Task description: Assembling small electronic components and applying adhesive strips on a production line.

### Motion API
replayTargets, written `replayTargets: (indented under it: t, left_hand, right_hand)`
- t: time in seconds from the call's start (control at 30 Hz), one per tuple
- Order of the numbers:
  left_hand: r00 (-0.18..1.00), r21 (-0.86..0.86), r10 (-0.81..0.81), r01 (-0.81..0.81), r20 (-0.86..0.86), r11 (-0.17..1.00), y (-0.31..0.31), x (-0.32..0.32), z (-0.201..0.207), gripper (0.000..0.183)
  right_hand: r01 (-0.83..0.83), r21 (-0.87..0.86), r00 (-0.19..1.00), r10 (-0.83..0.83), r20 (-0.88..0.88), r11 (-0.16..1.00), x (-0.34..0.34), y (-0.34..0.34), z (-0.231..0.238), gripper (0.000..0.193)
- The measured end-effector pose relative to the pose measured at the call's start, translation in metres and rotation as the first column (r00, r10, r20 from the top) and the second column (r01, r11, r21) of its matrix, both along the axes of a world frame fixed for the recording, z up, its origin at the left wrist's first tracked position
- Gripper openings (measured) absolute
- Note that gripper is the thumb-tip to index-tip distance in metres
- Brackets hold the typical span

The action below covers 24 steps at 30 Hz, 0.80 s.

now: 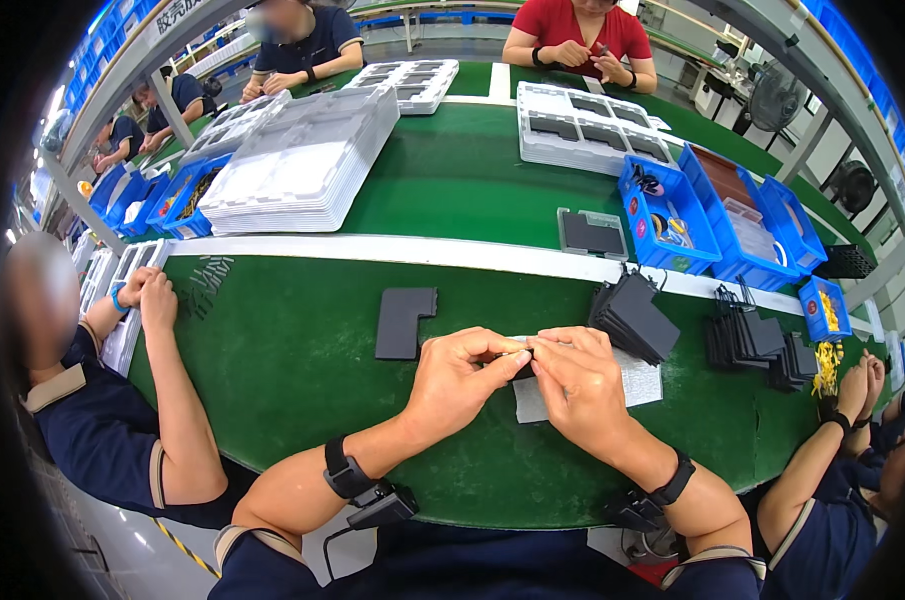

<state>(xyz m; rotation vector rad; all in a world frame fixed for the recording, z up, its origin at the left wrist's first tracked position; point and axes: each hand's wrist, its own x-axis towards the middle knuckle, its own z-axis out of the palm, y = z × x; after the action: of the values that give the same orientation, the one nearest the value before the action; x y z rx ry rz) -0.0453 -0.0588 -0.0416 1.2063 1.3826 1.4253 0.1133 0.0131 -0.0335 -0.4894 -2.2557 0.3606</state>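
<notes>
My left hand (455, 386) and my right hand (585, 392) meet fingertip to fingertip over the near middle of the table. Both are closed in a pinch. A little of something dark shows between and under the fingers, but they hide most of it and I cannot make out its kind. Beneath my right hand lies a whitish textured sheet (645, 382), partly covered by it. To the left of my hands a flat black L-shaped part (401, 325) rests on the green table. Just beyond my right hand sits a fanned stack of flat black parts (637, 318).
More black parts (745, 338) with cords stand to the right. Farther back are stacked white trays (308, 165), a tray with black parts (595, 128), a small clear case (593, 235) and blue bins (673, 222). Co-workers sit left, right and across the green table (303, 340).
</notes>
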Motion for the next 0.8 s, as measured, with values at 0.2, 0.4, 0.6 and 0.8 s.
replayTargets:
  t: [0.2,0.4,0.6,0.8]
  left_hand:
    - [0.997,0.013,-0.043,0.044,-0.069,0.999,0.001,-0.006,0.006,0.013]
    - [0.998,-0.111,-0.065,0.065,0.005,0.992,0.006,-0.015,0.01,0.013]
    - [0.993,-0.108,-0.108,0.103,-0.038,0.989,0.009,-0.013,0.003,0.019]
    - [0.965,-0.087,-0.137,0.12,-0.224,0.989,0.008,-0.013,0.003,0.019]
  right_hand:
    - [-0.067,0.145,0.998,0.068,0.001,0.987,0.003,0.006,0.003,0.025]
    - [-0.039,0.034,0.996,0.036,0.088,0.999,0.01,0.015,0.009,0.033]
    - [-0.065,0.024,0.998,0.066,-0.022,0.998,0.011,0.021,0.001,0.017]
    - [-0.033,-0.245,0.997,0.015,-0.074,0.969,0.01,0.014,0.01,0.015]
